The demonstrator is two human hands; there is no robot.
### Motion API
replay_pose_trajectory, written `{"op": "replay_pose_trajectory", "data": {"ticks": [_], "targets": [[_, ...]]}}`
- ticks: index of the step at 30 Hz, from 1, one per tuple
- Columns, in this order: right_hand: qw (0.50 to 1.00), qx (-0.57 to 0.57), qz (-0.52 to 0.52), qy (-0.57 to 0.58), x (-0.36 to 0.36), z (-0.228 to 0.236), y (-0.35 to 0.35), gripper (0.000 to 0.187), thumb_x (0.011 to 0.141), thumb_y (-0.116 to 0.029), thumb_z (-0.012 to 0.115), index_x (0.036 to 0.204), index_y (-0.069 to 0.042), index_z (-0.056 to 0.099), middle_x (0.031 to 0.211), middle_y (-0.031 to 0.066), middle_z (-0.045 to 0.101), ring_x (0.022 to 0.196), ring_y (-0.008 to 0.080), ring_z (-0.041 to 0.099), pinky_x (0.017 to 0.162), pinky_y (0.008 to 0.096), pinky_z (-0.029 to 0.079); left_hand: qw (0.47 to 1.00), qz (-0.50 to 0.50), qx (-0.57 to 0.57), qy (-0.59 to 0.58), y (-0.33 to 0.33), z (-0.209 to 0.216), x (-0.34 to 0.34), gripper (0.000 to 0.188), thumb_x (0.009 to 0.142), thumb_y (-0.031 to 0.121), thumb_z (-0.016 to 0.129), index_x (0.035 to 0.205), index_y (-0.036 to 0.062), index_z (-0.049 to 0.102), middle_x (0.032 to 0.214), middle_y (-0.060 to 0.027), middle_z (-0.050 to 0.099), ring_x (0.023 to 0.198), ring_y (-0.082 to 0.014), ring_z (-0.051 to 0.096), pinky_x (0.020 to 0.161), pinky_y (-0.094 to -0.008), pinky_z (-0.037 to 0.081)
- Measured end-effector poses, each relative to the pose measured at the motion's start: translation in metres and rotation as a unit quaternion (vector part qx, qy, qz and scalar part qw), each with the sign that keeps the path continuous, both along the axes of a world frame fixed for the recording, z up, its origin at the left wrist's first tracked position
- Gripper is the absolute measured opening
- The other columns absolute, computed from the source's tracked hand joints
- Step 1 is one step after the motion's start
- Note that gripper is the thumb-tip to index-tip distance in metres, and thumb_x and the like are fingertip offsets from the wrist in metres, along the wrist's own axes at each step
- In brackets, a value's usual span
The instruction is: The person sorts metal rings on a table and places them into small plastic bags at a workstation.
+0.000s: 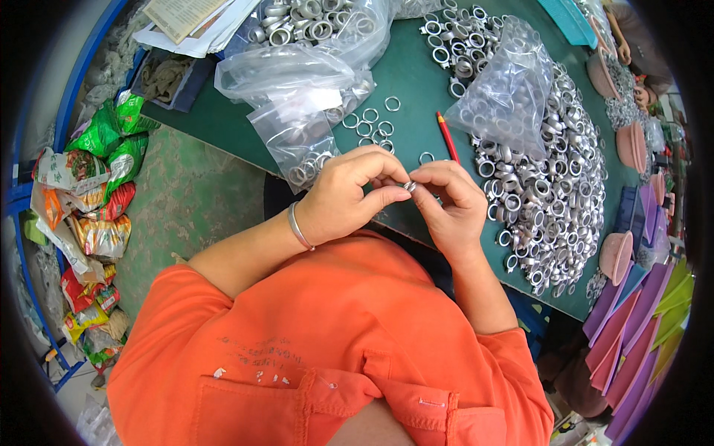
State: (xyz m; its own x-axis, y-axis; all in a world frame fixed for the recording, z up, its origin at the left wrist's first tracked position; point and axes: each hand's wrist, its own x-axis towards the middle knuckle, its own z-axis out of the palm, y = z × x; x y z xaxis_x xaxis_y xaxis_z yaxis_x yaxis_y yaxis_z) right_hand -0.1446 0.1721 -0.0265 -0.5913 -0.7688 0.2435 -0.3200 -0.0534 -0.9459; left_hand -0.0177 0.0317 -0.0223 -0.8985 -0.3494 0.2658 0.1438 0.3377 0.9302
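Note:
My left hand (357, 182) and my right hand (451, 202) meet over the near edge of the green table. Between their thumbs and forefingers they pinch one small metal ring (410, 186), mostly covered by the fingertips. Just beyond my left hand, several thin loose rings (368, 128) lie on the tabletop. A clear plastic bag (294, 134) with rings inside rests against my left wrist's far side. To the right of my right hand spreads a large heap of silvery metal ring fittings (547, 193). A red pencil (448, 138) lies beyond my right fingers.
A big clear bag of rings (312, 33) stands at the far left of the table, near stacked papers (182, 22) and a grey bin with cloth (165, 78). Another clear bag (509, 89) lies on the heap. Pink baskets (616, 256) line the right, near another person's arm (619, 41).

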Motion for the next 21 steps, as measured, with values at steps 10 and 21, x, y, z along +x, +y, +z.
{"op": "replay_pose_trajectory", "data": {"ticks": [10, 21], "targets": [[0.959, 0.159, -0.034, 0.231, -0.043, 0.012, 0.017, 0.012, 0.076, 0.008, 0.065, 0.084, 0.000, 0.067, 0.084, 0.0114, 0.066, 0.073, 0.0255, 0.064, 0.066, 0.0314, 0.051, 0.990, 0.094, -0.105, -0.011, -0.007, -0.010, 0.019, 0.017, 0.080, -0.009, 0.062, 0.095, -0.0017, 0.063, 0.088, -0.0075, 0.062, 0.074, -0.0127, 0.061, 0.066, -0.0229, 0.051], [0.926, 0.121, 0.009, 0.358, -0.010, 0.002, -0.053, 0.012, 0.074, -0.006, 0.072, 0.083, -0.003, 0.065, 0.077, 0.0105, 0.059, 0.074, 0.0313, 0.058, 0.067, 0.0410, 0.047, 0.990, 0.078, -0.107, 0.054, 0.003, -0.035, 0.024, 0.019, 0.077, -0.005, 0.073, 0.084, 0.0019, 0.056, 0.083, -0.0076, 0.060, 0.060, -0.0126, 0.053, 0.052, -0.0235, 0.044]]}}
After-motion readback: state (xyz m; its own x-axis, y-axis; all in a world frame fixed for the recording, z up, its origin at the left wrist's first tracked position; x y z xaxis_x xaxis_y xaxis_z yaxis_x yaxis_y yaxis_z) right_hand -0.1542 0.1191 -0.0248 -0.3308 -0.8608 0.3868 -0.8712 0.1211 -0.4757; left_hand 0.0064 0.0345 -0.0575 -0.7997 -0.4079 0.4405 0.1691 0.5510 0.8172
